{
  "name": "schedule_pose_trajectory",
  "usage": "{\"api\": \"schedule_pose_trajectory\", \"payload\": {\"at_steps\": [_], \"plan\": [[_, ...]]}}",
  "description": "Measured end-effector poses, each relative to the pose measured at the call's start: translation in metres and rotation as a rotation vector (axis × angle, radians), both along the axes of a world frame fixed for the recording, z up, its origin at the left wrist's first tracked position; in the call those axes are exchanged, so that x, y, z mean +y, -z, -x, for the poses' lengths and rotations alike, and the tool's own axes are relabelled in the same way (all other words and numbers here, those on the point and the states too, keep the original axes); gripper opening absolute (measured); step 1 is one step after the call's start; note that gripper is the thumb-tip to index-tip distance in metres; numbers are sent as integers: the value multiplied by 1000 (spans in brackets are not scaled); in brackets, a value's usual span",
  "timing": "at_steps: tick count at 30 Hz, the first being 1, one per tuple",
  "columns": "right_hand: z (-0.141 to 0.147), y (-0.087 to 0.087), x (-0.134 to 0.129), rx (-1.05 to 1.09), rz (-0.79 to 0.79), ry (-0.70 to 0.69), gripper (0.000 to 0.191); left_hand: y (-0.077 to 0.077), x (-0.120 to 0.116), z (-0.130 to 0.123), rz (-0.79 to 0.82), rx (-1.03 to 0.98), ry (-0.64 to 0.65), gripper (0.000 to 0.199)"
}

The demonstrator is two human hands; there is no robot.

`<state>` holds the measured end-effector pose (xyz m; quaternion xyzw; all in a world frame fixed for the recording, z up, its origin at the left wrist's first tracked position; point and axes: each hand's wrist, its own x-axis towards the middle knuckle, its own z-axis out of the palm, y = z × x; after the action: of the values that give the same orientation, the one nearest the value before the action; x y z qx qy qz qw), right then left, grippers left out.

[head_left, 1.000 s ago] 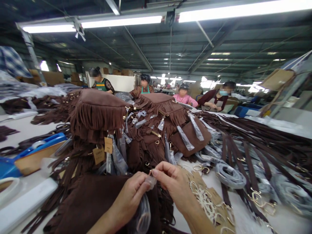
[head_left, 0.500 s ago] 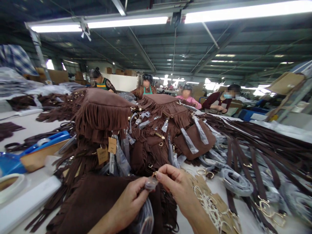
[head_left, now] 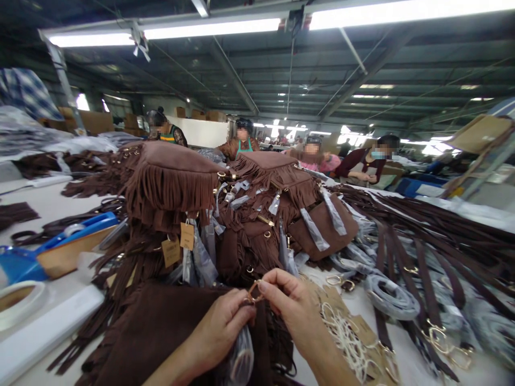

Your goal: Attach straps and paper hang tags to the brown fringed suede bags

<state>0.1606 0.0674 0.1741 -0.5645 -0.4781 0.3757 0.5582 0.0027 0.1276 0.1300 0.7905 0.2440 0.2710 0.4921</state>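
Observation:
Near the bottom middle, my left hand (head_left: 221, 329) is closed in a pinch on the end of a plastic-wrapped strap (head_left: 242, 356), whose loop hangs below the fingers. My right hand (head_left: 287, 303) pinches a gold-coloured metal clasp (head_left: 254, 292) just above, so the clasp spans the gap between both sets of fingertips. Whether its gate is open cannot be made out. Under the hands lies a dark brown fringed bag (head_left: 161, 332). Behind them, more brown fringed bags (head_left: 177, 166) are piled up, with paper tags (head_left: 187, 236) hanging off one.
To the right lie white strings with paper tags (head_left: 341, 338), a coiled wrapped strap (head_left: 392, 297) and many brown straps (head_left: 420, 262). At left are a blue tape dispenser (head_left: 76, 230), a tape roll (head_left: 20, 303) and a white box (head_left: 52, 332). Several people work across the table.
The plastic that covered the clasp between my fingertips has slid back, and the metal is now exposed. Both hands stay in nearly the same place.

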Motion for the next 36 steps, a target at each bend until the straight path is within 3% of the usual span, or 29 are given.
{"api": "schedule_pose_trajectory", "payload": {"at_steps": [7, 14, 18, 21, 27, 36], "plan": [[-7, 6, 4, 99, 47, -46, 41, 0, 1, 6, 149, -23, 77, 35], [-30, -5, -1, 352, 58, -33, 47, 19, 11, 2, 330, -186, -103, 42], [-23, -13, -5, 470, -23, -57, 37, 16, 14, 5, 390, -252, -156, 45], [-6, -5, -4, 400, -58, -111, 33, 10, 10, 6, 362, -249, -177, 41], [15, 21, 0, 46, -152, -154, 25, 7, 0, 7, 185, -183, -227, 33], [17, 25, -3, -98, -162, -181, 27, 7, 1, 9, 134, -114, -288, 31]]}}
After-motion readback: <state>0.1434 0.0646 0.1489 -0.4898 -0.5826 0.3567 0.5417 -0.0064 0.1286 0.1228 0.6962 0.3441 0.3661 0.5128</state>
